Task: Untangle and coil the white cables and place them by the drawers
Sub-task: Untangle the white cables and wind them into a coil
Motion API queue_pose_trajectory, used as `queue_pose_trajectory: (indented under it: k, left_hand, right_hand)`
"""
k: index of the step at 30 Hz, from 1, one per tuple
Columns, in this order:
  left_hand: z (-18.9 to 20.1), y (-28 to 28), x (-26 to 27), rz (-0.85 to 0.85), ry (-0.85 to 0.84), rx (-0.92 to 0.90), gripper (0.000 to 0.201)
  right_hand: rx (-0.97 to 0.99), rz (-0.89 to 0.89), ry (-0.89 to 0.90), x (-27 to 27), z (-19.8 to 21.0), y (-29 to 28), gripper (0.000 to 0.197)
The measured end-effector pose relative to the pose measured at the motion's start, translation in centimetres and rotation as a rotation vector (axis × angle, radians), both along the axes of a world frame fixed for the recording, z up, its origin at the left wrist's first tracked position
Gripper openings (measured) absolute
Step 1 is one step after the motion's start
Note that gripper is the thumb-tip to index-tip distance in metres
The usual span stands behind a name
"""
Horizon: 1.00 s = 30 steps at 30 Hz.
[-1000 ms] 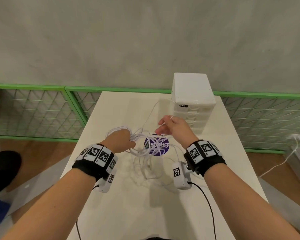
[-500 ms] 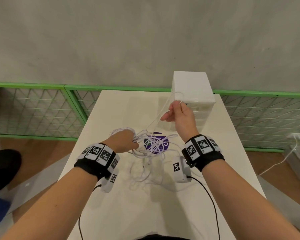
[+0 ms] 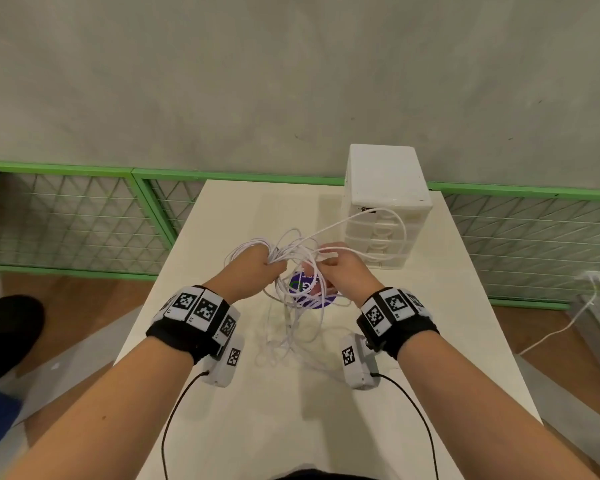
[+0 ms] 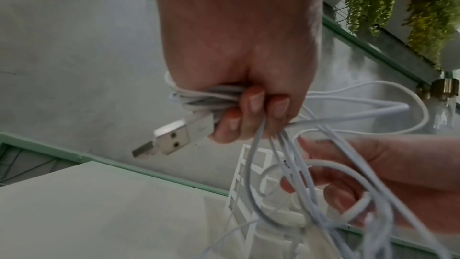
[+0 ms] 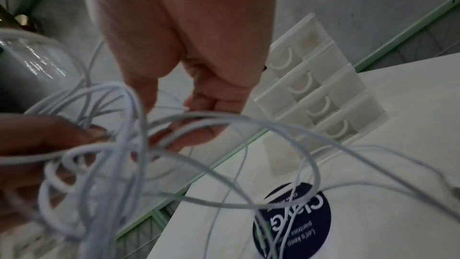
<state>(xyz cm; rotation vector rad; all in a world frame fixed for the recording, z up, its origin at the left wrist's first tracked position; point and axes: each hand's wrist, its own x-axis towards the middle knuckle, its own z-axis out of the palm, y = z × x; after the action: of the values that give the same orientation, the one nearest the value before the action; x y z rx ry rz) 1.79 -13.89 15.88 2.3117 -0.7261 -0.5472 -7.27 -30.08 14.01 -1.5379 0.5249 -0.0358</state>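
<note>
A tangle of white cables (image 3: pixel 298 271) hangs between my two hands above the white table (image 3: pixel 222 410). My left hand (image 3: pixel 257 268) grips a bundle of looped cable (image 4: pixel 199 97), and a USB plug (image 4: pixel 171 137) sticks out beside its fingers. My right hand (image 3: pixel 340 268) pinches one strand of cable (image 5: pixel 199 117) close to the left hand. A long loop (image 3: pixel 392 223) arcs from that hand toward the white drawer unit (image 3: pixel 385 202) at the table's back right. Loose strands (image 3: pixel 291 341) trail down onto the table.
A round dark purple sticker (image 3: pixel 309 289) lies on the table under the cables. Green wire-mesh fencing (image 3: pixel 84 220) runs behind the table in front of a grey wall. Another white cable (image 3: pixel 568 323) lies on the floor at right. A dark shoe (image 3: pixel 7 323) is at left.
My right hand, raised up by the drawers half a second ago, has come back down next to the left hand. A long loop of cable now arcs out over the drawer front.
</note>
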Motion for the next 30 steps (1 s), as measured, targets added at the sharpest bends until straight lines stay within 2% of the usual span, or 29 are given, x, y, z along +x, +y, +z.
queue_pose_trajectory:
  k: [2, 4, 6, 10, 14, 21, 24, 27, 30]
  left_hand:
    - [0.2, -0.3, -0.2, 0.019, -0.021, -0.031, 0.035]
    - [0.1, -0.6, -0.1, 0.030, -0.016, -0.062, 0.039]
    - [0.0, -0.8, 0.0, 0.045, -0.003, -0.085, 0.038]
    - [0.1, -1.3, -0.3, 0.038, -0.009, -0.105, 0.042]
    - [0.1, -1.5, -0.3, 0.053, 0.005, -0.103, 0.038]
    - [-0.4, -0.6, 0.1, 0.065, -0.015, 0.054, 0.040]
    - [-0.1, -1.2, -0.2, 0.054, -0.014, 0.041, 0.043]
    - [-0.3, -1.7, -0.5, 0.049, -0.025, 0.025, 0.049]
    - [-0.9, -1.7, -0.6, 0.058, -0.021, 0.014, 0.047]
  right_hand:
    - [0.068, -0.091, 0.023, 0.0, 0.0, 0.5, 0.060]
    - [0.048, -0.126, 0.036, -0.1, 0.1, 0.8, 0.062]
    - [-0.026, -0.087, 0.059, -0.2, -0.2, 0.8, 0.054]
    - [-0.048, 0.148, 0.038, -0.5, -0.5, 1.6, 0.022]
    - [-0.056, 0.079, 0.009, -0.5, 0.1, 1.6, 0.010]
    - [-0.211, -0.132, 0.010, 0.4, -1.1, 0.0, 0.027]
    - [-0.235, -0.094, 0.000, 0.3, -1.0, 0.4, 0.025]
    - [-0.283, -0.029, 0.010, 0.0, -0.6, 0.7, 0.033]
    - [-0.090, -0.090, -0.025, -0.3, -0.5, 0.2, 0.030]
